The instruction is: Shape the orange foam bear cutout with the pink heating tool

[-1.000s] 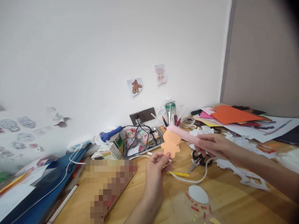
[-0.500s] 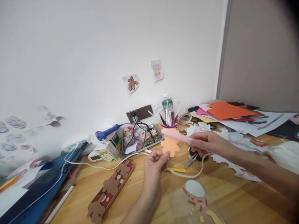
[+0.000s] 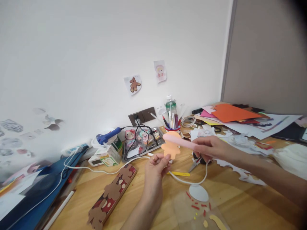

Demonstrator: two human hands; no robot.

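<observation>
My left hand pinches the lower edge of a peach doll-shaped foam cutout between thumb and fingers, upright above the table. My right hand is closed round one end of a pink, round-tipped, wand-shaped tool. The tool lies across the cutout's head in my view; whether they touch I cannot tell. A white cord hangs below my right hand and runs left along the table. Black-handled scissors and a yellow craft knife lie beneath the hands.
A clear sheet with a white oval and small red and yellow pieces lies in front. Left are a bear-decorated case, metal tray and blue glue gun. Behind stands a pen cup; coloured sheets pile up right.
The whole view has shifted slightly, so things sit a little further left. The cutout and the pink tool stay in the hands, in nearly the same pose.
</observation>
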